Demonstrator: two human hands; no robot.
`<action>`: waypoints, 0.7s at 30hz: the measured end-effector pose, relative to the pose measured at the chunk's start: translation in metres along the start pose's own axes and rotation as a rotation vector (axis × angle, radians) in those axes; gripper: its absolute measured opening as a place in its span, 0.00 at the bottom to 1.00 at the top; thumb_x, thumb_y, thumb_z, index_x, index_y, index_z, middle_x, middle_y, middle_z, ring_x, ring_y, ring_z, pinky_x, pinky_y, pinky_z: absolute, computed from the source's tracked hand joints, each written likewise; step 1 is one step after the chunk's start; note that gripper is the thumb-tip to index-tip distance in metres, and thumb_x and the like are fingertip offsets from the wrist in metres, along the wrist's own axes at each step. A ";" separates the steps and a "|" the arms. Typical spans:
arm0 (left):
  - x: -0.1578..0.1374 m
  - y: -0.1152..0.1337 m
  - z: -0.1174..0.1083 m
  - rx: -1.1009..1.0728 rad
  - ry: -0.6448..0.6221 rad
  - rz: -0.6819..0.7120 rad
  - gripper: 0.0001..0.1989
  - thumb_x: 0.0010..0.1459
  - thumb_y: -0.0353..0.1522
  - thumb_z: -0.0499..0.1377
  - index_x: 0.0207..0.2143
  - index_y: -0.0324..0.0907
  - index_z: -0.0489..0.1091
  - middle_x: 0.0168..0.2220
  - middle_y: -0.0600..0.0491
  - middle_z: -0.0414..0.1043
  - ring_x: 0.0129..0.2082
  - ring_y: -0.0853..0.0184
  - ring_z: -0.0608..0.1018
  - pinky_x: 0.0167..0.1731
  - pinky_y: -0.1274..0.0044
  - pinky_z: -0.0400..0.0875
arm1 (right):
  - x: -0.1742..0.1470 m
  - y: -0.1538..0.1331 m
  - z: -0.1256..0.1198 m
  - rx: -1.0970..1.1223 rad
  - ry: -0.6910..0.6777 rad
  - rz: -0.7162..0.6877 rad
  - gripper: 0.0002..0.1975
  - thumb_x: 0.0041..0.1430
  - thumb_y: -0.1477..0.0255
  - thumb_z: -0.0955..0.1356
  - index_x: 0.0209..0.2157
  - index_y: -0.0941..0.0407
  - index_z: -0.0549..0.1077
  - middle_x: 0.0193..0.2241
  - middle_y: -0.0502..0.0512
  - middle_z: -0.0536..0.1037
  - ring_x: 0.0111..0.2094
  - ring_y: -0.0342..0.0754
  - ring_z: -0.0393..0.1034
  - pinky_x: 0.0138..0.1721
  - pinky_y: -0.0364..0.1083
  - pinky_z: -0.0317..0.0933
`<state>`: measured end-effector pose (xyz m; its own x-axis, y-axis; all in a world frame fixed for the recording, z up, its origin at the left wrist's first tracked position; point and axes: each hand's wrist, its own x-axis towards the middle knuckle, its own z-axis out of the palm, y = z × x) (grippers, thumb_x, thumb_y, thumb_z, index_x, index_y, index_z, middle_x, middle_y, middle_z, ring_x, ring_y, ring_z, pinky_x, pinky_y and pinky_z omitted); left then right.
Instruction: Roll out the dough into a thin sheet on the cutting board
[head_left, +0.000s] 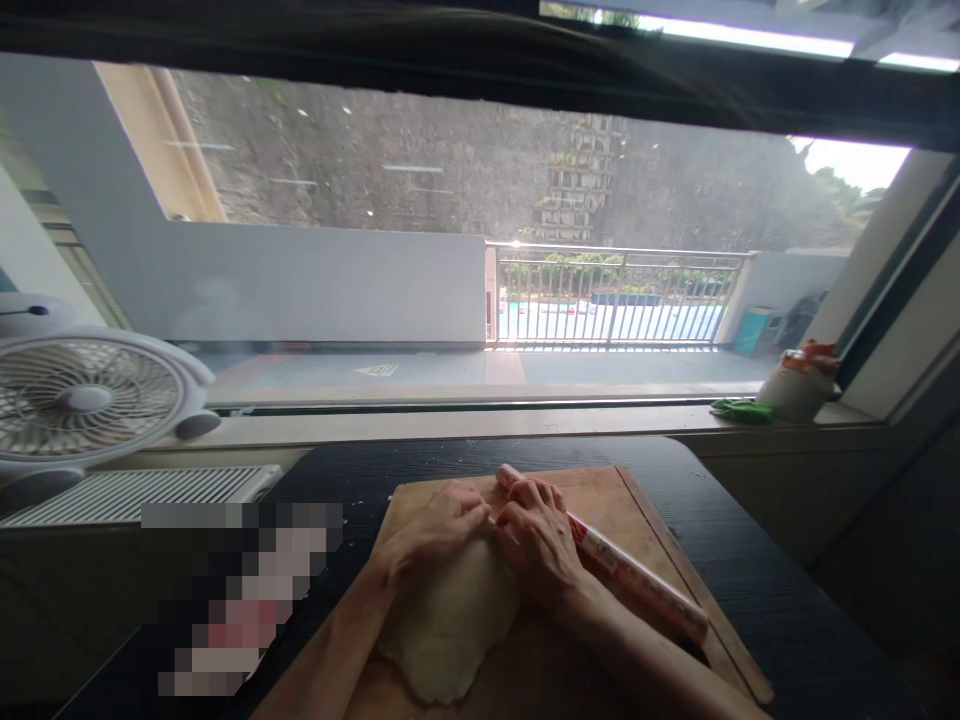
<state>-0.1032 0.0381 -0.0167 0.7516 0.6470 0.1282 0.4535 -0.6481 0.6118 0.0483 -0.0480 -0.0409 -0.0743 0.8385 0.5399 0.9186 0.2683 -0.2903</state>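
A flat, pale sheet of dough point(454, 625) with an uneven edge lies on a wooden board point(600, 490). At its far edge my left hand point(450, 520) is closed, thumb and fingers pinching the dough. My right hand point(536, 535) is closed beside it, its fingertips at the same far edge; the exact grip is partly hidden. Just right of that hand, a long cylinder point(637, 575) in clear, shiny wrap with red print lies diagonally across the board. The right hand's knuckles hide part of this cylinder, and I cannot tell whether they touch it.
The board rests on a dark table point(742, 560). A blurred-out patch point(247, 600) covers something at the table's left. Further left stands a white fan point(86, 400). On the window sill point(525, 425) are a green cloth-like item point(741, 411) and a pale container point(795, 388).
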 end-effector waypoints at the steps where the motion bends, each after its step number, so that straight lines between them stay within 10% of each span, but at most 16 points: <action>1: 0.001 0.002 0.001 0.054 0.032 -0.026 0.15 0.56 0.35 0.48 0.23 0.42 0.69 0.28 0.54 0.70 0.33 0.69 0.70 0.39 0.78 0.61 | 0.001 0.000 -0.001 -0.004 -0.009 -0.007 0.08 0.60 0.67 0.62 0.33 0.53 0.72 0.52 0.53 0.62 0.50 0.51 0.54 0.52 0.51 0.45; 8: -0.014 0.026 0.008 0.352 0.336 -0.244 0.11 0.55 0.38 0.50 0.32 0.42 0.68 0.34 0.51 0.68 0.36 0.66 0.69 0.40 0.74 0.61 | 0.007 0.018 -0.023 -0.029 0.025 0.121 0.12 0.63 0.69 0.58 0.43 0.49 0.70 0.42 0.53 0.68 0.41 0.46 0.60 0.46 0.47 0.49; 16: -0.003 0.015 0.012 0.219 0.075 -0.299 0.11 0.55 0.37 0.50 0.27 0.42 0.67 0.27 0.55 0.69 0.28 0.69 0.71 0.29 0.79 0.62 | 0.001 0.033 -0.024 -0.024 -0.119 0.236 0.11 0.61 0.66 0.59 0.41 0.52 0.69 0.38 0.54 0.69 0.38 0.47 0.61 0.36 0.44 0.51; 21: -0.040 0.039 0.010 0.356 0.219 -0.185 0.14 0.58 0.36 0.47 0.34 0.44 0.71 0.37 0.52 0.72 0.39 0.66 0.72 0.41 0.75 0.64 | -0.004 0.037 -0.038 0.027 -0.233 0.179 0.11 0.60 0.66 0.60 0.39 0.54 0.70 0.36 0.54 0.70 0.36 0.45 0.63 0.36 0.42 0.52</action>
<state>-0.1105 -0.0167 -0.0062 0.5411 0.8096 0.2275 0.7355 -0.5868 0.3387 0.0970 -0.0591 -0.0238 -0.0020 0.9590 0.2834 0.9148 0.1163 -0.3869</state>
